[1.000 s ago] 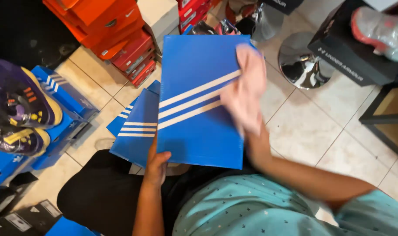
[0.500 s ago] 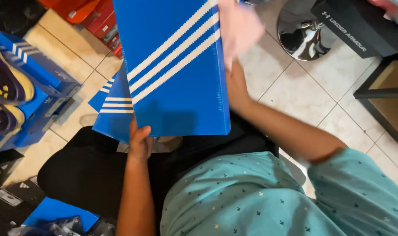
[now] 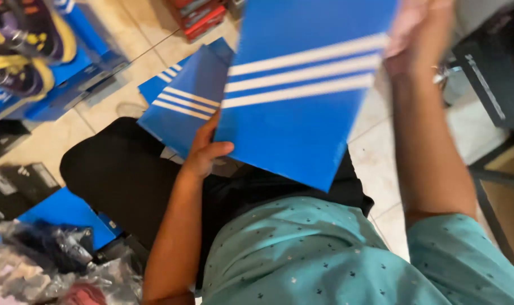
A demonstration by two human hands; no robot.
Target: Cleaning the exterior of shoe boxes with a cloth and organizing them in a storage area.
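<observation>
A blue shoe box lid [image 3: 302,96] with three white stripes is lifted in front of me, tilted. My left hand [image 3: 207,151] grips its lower left corner, thumb on top. My right hand [image 3: 418,34] holds its upper right edge, blurred by motion. Under the lid lies the blue shoe box [image 3: 180,104], also striped, resting on my lap over my black trousers [image 3: 116,175].
Purple and yellow shoes [image 3: 22,48] sit on blue boxes at the upper left. Red boxes [image 3: 203,14] are stacked at the top. Black boxes and crumpled plastic bags [image 3: 48,260] lie at the lower left. A dark stand [image 3: 494,73] is on the right, over a tiled floor.
The lid has risen and swung nearer to the camera, its far end tipping right. My left hand shifted from the box's edge to the lid's lower corner. The view panned down-left.
</observation>
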